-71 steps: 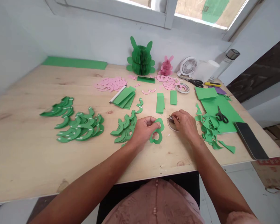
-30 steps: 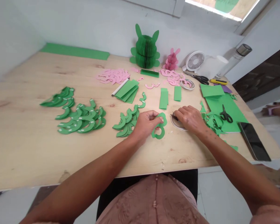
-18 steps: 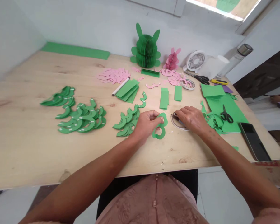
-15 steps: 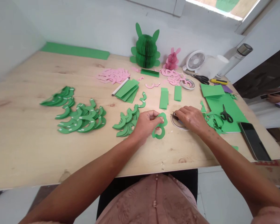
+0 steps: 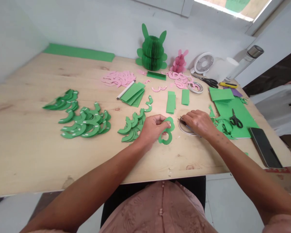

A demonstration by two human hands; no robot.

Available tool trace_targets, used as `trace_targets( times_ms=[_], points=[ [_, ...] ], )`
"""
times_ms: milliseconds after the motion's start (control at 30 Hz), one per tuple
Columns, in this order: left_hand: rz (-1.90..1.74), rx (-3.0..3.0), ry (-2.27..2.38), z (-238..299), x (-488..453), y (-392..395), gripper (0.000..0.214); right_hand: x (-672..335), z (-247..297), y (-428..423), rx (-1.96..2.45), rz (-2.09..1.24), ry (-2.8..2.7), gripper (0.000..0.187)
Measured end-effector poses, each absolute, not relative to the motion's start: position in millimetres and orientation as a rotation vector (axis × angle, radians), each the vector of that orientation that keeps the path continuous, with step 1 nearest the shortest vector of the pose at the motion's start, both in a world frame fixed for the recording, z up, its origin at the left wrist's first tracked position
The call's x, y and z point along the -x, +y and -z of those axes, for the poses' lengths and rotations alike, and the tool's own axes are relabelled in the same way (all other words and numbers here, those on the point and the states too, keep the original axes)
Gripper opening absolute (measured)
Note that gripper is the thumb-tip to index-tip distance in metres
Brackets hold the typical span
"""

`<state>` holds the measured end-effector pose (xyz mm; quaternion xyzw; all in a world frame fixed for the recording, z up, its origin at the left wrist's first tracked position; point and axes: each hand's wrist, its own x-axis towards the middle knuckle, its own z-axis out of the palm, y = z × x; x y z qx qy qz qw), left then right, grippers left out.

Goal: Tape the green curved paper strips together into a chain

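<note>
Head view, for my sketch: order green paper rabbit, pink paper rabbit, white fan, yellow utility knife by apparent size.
Green paper rabbit
White fan and pink paper rabbit, too alike to rank
Yellow utility knife

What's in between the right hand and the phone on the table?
In the head view, green paper scraps lie between the right hand and the phone, then a green sheet with black scissors on it.

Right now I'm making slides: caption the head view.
Left hand holding a green paper cutout, right hand at a tape roll, green eared paper figure behind.
</note>
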<state>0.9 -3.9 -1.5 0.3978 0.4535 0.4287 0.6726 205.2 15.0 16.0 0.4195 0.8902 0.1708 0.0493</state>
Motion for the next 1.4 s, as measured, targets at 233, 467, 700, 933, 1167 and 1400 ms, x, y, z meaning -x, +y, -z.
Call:
trace_targets(
  times_ms=[233,467,700,933,1167,1400],
  points=[
    [-0.96,-0.894,1.018,1.7,-0.9,-4.3,0.013,-206.8,-13.1,10.6,-1.381,-0.526,2.716,0.026],
    [-0.961,-0.902,1.02,1.2,-1.2,-5.2,0.014,-205.0,-10.6,7.7,-1.499,-0.452,2.708,0.026],
    [-0.955,-0.903,1.023,0.3,-1.1,-5.1,0.013,-197.4,-17.3,8.2,-1.552,-0.399,2.611,0.028],
    [-0.956,-0.909,1.022,0.5,-0.7,-4.9,0.012,-187.1,-23.4,9.0,-1.635,-0.321,2.488,0.029],
    [-0.962,-0.917,1.017,-0.3,-0.3,-5.1,0.012,-181.8,-24.4,7.8,-1.64,-0.342,2.432,0.029],
    [-0.969,-0.926,1.01,0.1,-0.3,-5.2,0.014,-184.2,-21.0,7.1,-1.639,-0.369,2.443,0.028]
  ],
)
